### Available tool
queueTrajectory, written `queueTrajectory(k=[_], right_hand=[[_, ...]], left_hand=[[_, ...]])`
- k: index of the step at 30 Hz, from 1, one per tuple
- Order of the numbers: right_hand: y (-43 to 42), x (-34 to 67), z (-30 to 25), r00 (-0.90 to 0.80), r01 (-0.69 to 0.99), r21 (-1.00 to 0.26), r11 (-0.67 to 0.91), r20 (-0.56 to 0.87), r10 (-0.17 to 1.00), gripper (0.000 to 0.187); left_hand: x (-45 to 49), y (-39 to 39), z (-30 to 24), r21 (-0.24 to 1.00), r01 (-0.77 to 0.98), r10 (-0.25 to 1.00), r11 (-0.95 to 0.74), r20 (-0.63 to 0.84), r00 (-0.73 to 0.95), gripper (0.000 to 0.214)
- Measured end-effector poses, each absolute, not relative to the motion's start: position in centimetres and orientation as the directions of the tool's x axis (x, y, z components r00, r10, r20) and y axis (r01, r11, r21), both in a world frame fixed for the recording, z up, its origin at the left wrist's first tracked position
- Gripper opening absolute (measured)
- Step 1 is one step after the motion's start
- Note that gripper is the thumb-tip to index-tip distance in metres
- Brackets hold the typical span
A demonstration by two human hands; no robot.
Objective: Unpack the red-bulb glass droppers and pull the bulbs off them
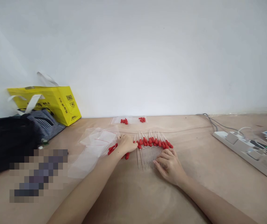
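Glass droppers [147, 157] with red rubber bulbs [155, 142] lie side by side in two opposing rows, their bulbs meeting in an arc across the middle. At the left end of that arc is my left hand [124, 144], its fingers curled down over more red bulbs [112, 150]. What its fingertips hold is hidden. My right hand [170, 165] rests at the right side of the near row, fingers bent and thumb close to the index finger over the glass tubes. Whatever is between those fingertips is too small to make out.
Clear plastic bags [96, 140] lie overlapping at the left. Near the wall, a clear bag [133, 120] holds red-bulbed droppers. A yellow bag [69, 105], a striped bag [44, 123] and a black bag [9, 140] stand far left. A power strip [247, 152] with cables sits right.
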State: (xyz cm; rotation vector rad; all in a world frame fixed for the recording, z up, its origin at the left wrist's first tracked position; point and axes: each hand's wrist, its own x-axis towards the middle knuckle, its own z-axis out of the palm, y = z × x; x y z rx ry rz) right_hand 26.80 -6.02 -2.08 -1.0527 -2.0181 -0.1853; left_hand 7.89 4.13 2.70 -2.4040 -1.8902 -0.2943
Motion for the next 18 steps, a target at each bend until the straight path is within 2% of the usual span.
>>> queueTrajectory(k=[5,8,11,14,18], right_hand=[[-5.9,27.0,-2.4,-0.320,0.732,-0.228,0.642,0.717,0.619,0.021],[-5.9,27.0,-2.4,-0.306,0.746,-0.195,0.637,0.749,0.588,0.015],[-5.9,26.7,-2.2,-0.319,0.765,-0.122,0.633,0.781,0.536,0.028],[-5.7,25.9,-2.0,-0.419,0.745,-0.044,0.666,0.746,0.518,0.033],[-5.1,25.0,-2.4,-0.477,0.688,-0.010,0.726,0.748,0.462,0.019]], left_hand=[[5.4,1.0,3.7,0.020,0.964,0.915,-0.266,0.320,0.246,0.015],[3.9,-1.8,2.8,-0.010,0.878,0.768,-0.479,0.480,0.424,0.008],[3.3,-3.7,1.1,0.035,0.756,0.623,-0.654,0.591,0.512,0.005],[3.5,-4.3,-0.4,0.030,0.667,0.514,-0.744,0.664,0.543,0.005],[3.8,-4.1,-1.2,0.008,0.622,0.460,-0.783,0.681,0.570,0.006]])
